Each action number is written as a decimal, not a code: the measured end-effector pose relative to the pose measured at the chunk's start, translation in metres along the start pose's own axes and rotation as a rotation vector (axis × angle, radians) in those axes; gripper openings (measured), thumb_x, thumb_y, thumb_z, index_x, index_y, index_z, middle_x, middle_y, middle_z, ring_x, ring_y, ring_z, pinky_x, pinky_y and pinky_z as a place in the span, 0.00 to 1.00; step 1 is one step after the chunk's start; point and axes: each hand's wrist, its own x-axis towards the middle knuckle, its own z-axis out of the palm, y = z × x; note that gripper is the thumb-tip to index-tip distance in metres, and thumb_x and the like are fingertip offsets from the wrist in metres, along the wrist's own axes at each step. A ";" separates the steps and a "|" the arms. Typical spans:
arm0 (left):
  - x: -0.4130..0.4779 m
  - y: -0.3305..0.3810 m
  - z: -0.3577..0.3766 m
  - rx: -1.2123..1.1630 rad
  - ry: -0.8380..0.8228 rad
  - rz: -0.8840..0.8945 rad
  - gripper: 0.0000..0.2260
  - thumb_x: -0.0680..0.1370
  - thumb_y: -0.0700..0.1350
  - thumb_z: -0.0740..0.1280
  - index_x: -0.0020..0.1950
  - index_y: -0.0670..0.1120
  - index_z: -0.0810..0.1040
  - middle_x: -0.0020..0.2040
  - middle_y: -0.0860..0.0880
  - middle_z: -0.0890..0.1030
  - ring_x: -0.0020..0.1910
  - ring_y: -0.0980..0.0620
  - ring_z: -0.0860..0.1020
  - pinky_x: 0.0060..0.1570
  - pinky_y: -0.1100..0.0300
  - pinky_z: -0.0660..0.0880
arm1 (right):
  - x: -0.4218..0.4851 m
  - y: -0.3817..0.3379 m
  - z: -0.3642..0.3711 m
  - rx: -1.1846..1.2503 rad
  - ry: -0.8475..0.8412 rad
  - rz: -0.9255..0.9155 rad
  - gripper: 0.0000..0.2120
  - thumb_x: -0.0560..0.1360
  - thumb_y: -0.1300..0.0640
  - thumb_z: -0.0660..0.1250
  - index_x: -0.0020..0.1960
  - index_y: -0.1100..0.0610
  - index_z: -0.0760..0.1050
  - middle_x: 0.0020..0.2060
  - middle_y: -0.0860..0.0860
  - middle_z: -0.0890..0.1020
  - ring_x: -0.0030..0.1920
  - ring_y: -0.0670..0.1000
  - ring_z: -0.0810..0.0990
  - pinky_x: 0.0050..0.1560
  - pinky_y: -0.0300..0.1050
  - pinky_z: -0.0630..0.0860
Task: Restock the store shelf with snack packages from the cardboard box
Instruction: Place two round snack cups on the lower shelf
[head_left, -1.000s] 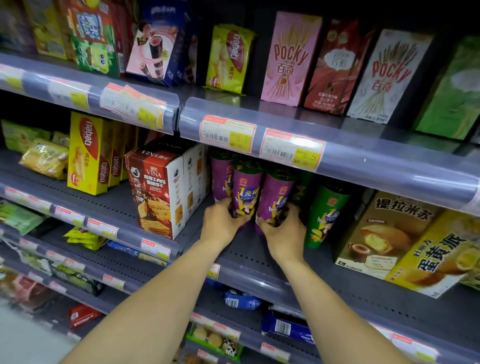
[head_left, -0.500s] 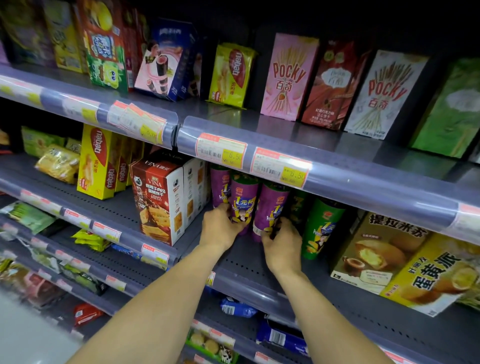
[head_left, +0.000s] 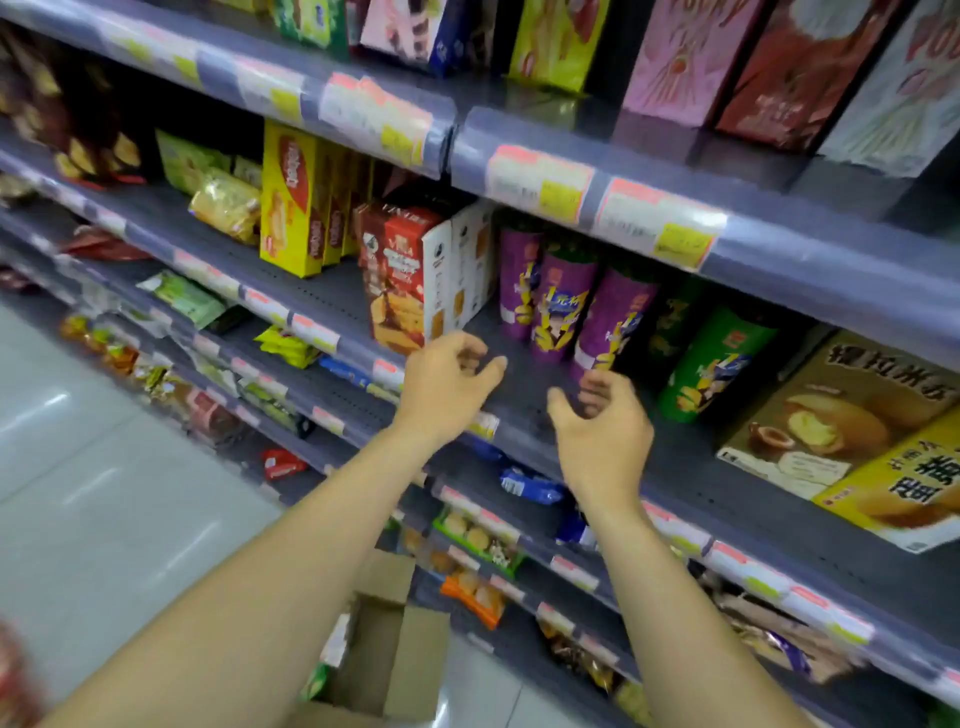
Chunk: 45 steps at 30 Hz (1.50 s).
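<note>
Three purple snack cups (head_left: 563, 306) stand in a row on the grey middle shelf (head_left: 524, 379), with a green cup (head_left: 711, 364) to their right. My left hand (head_left: 447, 387) hovers in front of the shelf edge, fingers loosely curled and holding nothing. A little to its right, my right hand (head_left: 602, 431) hangs the same way, just below and in front of the rightmost purple cup, not touching it. The open cardboard box (head_left: 384, 654) sits on the floor below my arms, with a green package at its left edge.
A red and white biscuit box (head_left: 405, 275) stands left of the purple cups, yellow boxes (head_left: 298, 202) beyond it. Large cake boxes (head_left: 841, 415) fill the shelf's right side. Pocky boxes (head_left: 675, 57) line the shelf above. Lower shelves hold small packets. Pale tiled floor (head_left: 104, 493) lies at left.
Both hands have let go of the purple cups and pulled back from the shelf. The view has tilted down, bringing the cardboard box on the floor into sight.
</note>
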 end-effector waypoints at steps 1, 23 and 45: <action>-0.013 -0.009 -0.017 0.007 0.005 -0.002 0.10 0.76 0.52 0.72 0.50 0.47 0.81 0.44 0.53 0.83 0.45 0.56 0.81 0.48 0.62 0.78 | -0.017 -0.012 0.009 0.018 -0.043 -0.025 0.17 0.71 0.51 0.76 0.57 0.54 0.78 0.49 0.49 0.83 0.49 0.48 0.81 0.54 0.46 0.79; -0.280 -0.566 -0.056 0.339 -0.026 -0.787 0.25 0.72 0.57 0.72 0.65 0.47 0.76 0.62 0.50 0.79 0.58 0.51 0.78 0.57 0.56 0.75 | -0.368 0.296 0.356 -0.318 -1.105 0.068 0.24 0.66 0.47 0.79 0.59 0.53 0.78 0.54 0.51 0.80 0.56 0.53 0.77 0.51 0.43 0.72; -0.313 -0.772 0.065 0.265 -0.028 -0.845 0.35 0.60 0.46 0.78 0.65 0.51 0.70 0.57 0.50 0.76 0.55 0.48 0.76 0.50 0.58 0.72 | -0.476 0.463 0.481 -0.516 -1.066 -0.055 0.36 0.58 0.38 0.75 0.62 0.48 0.70 0.56 0.47 0.73 0.56 0.53 0.77 0.54 0.52 0.77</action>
